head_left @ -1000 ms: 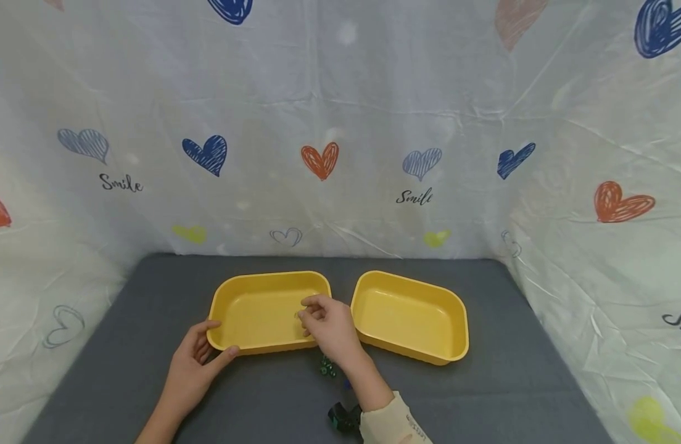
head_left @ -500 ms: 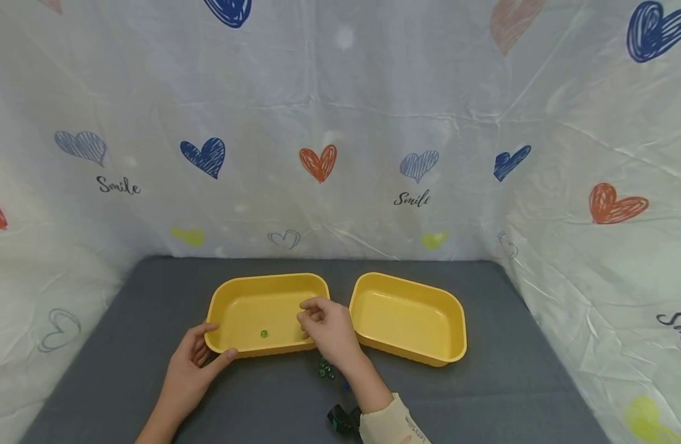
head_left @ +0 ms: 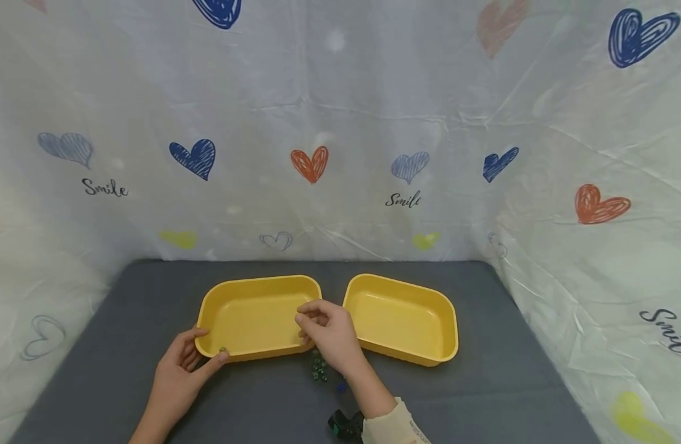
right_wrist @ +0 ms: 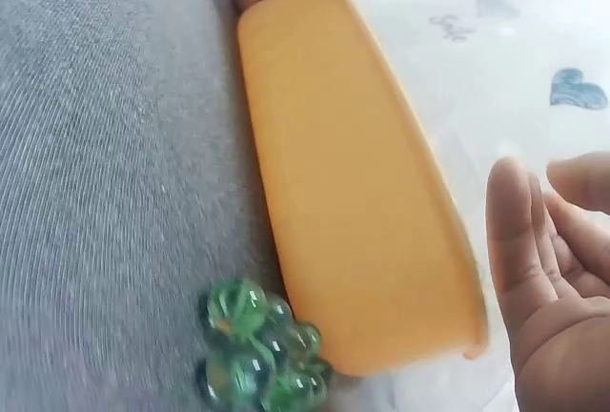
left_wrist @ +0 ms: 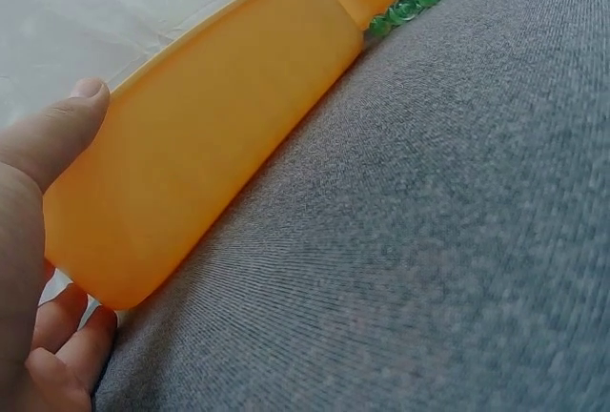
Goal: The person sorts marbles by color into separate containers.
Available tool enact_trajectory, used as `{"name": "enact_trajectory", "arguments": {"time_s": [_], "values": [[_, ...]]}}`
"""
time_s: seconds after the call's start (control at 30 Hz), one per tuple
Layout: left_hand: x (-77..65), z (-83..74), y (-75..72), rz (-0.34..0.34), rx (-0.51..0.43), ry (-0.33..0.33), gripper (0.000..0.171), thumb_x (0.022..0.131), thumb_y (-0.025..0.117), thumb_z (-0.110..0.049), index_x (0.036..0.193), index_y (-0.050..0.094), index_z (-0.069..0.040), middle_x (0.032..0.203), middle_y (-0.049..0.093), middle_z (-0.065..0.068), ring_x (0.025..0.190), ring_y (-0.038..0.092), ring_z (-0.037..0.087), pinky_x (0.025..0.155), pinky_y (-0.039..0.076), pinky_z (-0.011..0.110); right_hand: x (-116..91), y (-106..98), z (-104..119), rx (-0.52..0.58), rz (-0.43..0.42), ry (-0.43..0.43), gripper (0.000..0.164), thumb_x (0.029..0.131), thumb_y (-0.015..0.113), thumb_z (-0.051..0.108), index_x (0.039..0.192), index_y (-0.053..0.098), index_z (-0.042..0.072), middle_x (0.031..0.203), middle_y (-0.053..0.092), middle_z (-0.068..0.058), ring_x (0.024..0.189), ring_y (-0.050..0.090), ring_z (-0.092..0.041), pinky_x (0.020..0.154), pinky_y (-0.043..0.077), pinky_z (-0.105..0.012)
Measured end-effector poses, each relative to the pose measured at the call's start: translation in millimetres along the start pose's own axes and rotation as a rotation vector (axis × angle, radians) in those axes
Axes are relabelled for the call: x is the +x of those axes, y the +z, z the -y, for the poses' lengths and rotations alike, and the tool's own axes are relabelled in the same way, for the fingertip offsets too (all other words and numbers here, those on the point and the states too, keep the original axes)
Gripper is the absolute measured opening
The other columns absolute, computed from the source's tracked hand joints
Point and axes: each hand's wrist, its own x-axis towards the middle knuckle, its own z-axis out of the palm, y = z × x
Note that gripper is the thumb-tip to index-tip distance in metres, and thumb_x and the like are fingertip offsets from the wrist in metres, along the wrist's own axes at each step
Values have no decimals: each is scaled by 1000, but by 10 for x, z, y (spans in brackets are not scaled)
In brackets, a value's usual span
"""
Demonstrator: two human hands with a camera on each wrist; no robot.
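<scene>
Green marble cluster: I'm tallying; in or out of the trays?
Out: the green marble cluster lies on the gray cloth, outside the left yellow tray.

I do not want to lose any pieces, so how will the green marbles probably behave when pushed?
The green marbles would probably roll, since they look round. They may be slippery to pinch, as their surface looks smooth and glossy. The grey cloth under them might slow them slightly, because its weave looks textured.

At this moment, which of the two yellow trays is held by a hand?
The left tray: the left hand grips its near left corner, while no hand holds the right tray.
</scene>
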Motion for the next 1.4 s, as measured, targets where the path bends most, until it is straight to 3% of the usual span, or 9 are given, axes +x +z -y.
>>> {"name": "enact_trajectory", "arguments": {"time_s": [0.13,0.53,0.6,0.67,0.8,1.07,1.13,1.27,1.4], "values": [[1,-8,-20,-1,8,7,73,97,87,-40,151,53,-7,157,54,28,142,54,44,94,43,-2,-54,-52,36,-41,-14,-21,24,107,76,18,121,77,-1,96,74,-26,70,73,-39,65,67,-55],[-12,-7,-7,-7,-2,11,75,96,88,-39,152,52,-5,159,53,30,143,54,44,94,43,-2,-288,-193,-2,-191,-16,16,21,105,78,20,114,79,1,89,76,-14,66,70,-28,57,61,-29],[-15,-6,-9,-20,3,15,73,96,88,-38,151,54,-5,156,56,29,141,58,35,93,44,-1,-332,-206,-33,-234,-39,24,17,104,79,18,111,80,3,89,75,-6,68,68,-21,58,59,-26],[-21,-5,-15,-33,3,13,71,96,89,-38,149,55,-6,152,60,27,135,62,16,93,46,0,-366,-213,-68,-272,-53,33,12,103,79,17,108,81,6,89,74,0,69,66,-14,59,58,-25],[-31,-15,-27,-48,-15,3,69,95,90,-38,147,57,-6,150,62,26,121,54,-14,91,48,1,-401,-209,-147,-318,-38,53,4,101,80,11,104,81,8,87,72,3,65,63,-10,58,57,-25],[-18,-23,-28,-54,-25,-13,70,95,90,-38,147,57,-7,149,63,26,117,53,-19,90,48,1,-396,-150,-251,-423,-10,81,4,97,81,3,100,79,3,78,68,5,59,60,-5,52,54,-23],[-16,-22,-29,-54,-23,-10,71,94,90,-38,148,57,-7,151,62,26,120,55,-15,91,48,1,-390,-143,-255,-455,-15,81,5,96,81,3,101,79,3,77,67,6,60,59,-5,52,54,-23],[-17,-27,-21,-42,-32,1,72,95,90,-37,149,55,-6,158,55,26,134,62,15,92,48,2,-377,-144,-252,-541,-17,79,8,96,81,3,103,80,3,76,65,8,60,58,-4,53,53,-23],[-21,-15,-16,-32,-43,2,72,95,90,-36,150,54,-5,160,52,27,139,59,34,92,48,1,-364,-145,-251,-623,0,77,12,96,81,4,108,81,2,73,63,9,59,55,-3,53,51,-23]]}}
